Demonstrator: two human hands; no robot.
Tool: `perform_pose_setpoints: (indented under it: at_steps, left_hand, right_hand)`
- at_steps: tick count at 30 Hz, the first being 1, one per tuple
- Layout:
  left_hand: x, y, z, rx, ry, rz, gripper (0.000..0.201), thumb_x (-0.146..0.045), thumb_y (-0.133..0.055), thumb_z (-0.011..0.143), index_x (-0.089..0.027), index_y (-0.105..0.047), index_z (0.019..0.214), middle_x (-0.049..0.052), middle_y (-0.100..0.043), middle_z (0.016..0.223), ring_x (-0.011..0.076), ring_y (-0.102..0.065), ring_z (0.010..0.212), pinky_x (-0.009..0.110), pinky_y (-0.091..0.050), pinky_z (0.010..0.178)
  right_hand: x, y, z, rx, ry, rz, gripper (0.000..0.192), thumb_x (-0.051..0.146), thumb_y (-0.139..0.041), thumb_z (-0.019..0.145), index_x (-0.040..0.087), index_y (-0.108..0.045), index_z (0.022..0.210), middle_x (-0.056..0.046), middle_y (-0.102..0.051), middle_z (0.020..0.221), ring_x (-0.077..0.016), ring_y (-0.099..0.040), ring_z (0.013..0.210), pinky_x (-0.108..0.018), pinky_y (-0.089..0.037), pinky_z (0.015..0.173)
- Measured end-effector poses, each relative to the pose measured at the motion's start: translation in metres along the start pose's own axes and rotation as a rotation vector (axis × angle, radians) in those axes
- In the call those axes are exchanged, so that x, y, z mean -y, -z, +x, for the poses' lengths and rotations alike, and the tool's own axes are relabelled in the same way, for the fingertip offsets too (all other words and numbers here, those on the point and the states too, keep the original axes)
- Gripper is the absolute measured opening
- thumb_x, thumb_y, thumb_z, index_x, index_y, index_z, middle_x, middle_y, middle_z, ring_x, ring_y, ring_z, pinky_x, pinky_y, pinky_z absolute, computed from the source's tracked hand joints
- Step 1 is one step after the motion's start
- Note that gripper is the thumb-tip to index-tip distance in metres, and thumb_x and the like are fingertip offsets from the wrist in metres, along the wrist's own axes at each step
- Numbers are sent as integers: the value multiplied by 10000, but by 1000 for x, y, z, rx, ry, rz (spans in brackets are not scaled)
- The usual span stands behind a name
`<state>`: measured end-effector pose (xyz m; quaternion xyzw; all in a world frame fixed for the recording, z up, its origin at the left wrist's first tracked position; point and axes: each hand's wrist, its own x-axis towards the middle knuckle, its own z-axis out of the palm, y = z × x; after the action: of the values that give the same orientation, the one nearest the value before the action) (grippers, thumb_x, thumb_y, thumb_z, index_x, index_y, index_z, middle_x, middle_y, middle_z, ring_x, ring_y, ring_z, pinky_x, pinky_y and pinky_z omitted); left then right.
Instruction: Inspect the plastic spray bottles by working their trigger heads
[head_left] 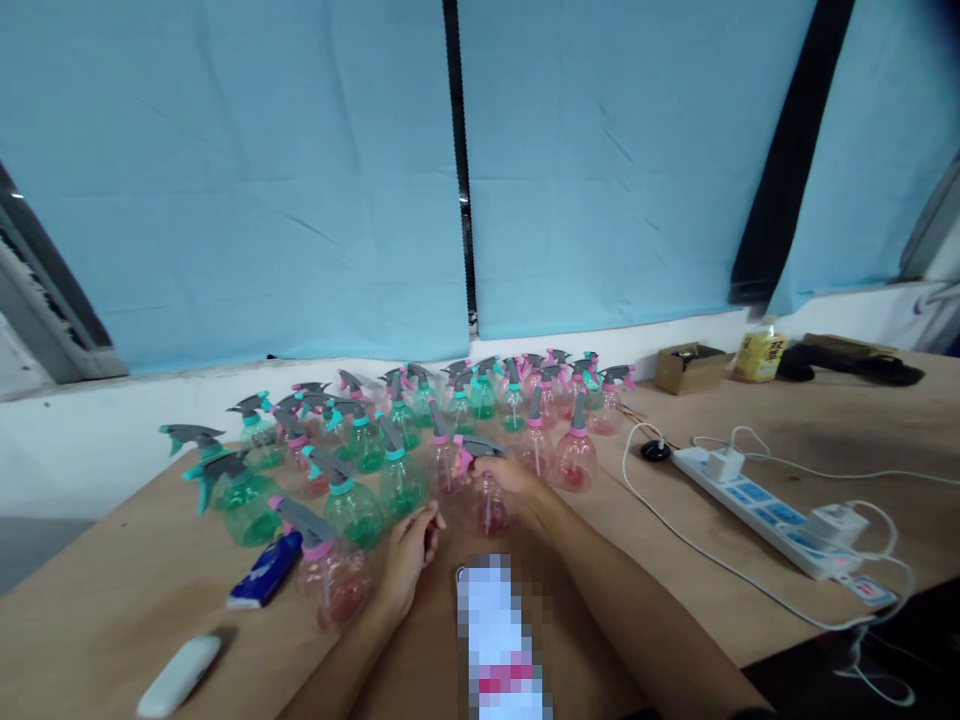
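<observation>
Here, right hand point(508, 478) grasping pink spray bottle point(487, 500), left hand point(409, 560) loosely curled, empty.

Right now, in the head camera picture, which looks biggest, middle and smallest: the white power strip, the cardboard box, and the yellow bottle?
1. White power strip, clearly the longest.
2. Cardboard box.
3. Yellow bottle.
The box and bottle look close in size, and the strip lies nearer the camera, so its lead is partly nearness.

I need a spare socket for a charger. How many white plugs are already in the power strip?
2. One plug sits at the far end of the power strip; the other plug sits near its near end. None looks hidden.
</observation>
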<state>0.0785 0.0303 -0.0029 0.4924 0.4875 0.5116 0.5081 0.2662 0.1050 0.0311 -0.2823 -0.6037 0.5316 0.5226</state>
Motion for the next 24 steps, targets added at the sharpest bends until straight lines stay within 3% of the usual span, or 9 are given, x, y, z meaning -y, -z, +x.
perform_pose_setpoints:
  at_steps: [7, 16, 18, 21, 24]
  left_hand:
    - [1, 1, 1, 5, 3, 13, 420, -586, -621, 742, -179, -545, 667, -79, -413, 504, 58, -326, 412, 175, -171, 417]
    - [-2, -1, -2, 10, 5, 24, 420, -582, -615, 751, -175, -549, 673, -76, -420, 508, 55, -341, 417, 171, -189, 415]
    - [-1, 0, -1, 11, 4, 23, 421, -582, -623, 746, -174, -553, 675, -74, -422, 508, 56, -343, 419, 170, -187, 412]
    - [0, 1, -1, 4, 9, 18, 423, -583, -625, 745, -173, -554, 671, -73, -418, 510, 56, -341, 421, 170, -183, 410]
    - [0, 1, -1, 4, 4, 20, 421, -583, -614, 757, -174, -556, 670, -72, -418, 506, 57, -336, 420, 174, -183, 409]
  right_hand:
    - [-2, -4, -1, -87, 56, -4, 43, 198, -581, 581, 196, -620, 598, 26, -605, 575, -136, -537, 577, -249, -438, 585]
    - [-27, -4, 4, -235, 151, -205, 116, 243, -585, 754, 187, -676, 797, -16, -666, 731, -175, -617, 704, -303, -506, 687]
    - [-31, -4, 4, -319, 237, -280, 188, 252, -572, 789, 197, -654, 949, -22, -668, 824, -175, -614, 747, -309, -513, 720]
    - [-37, -1, 0, -458, 379, -419, 437, 220, -564, 801, 216, -495, 1232, -49, -631, 1026, -172, -599, 828, -329, -508, 809]
    - [-47, 7, -5, -487, 489, -573, 602, 144, -528, 762, 182, -358, 1338, -110, -558, 1139, -214, -577, 981, -406, -468, 940]
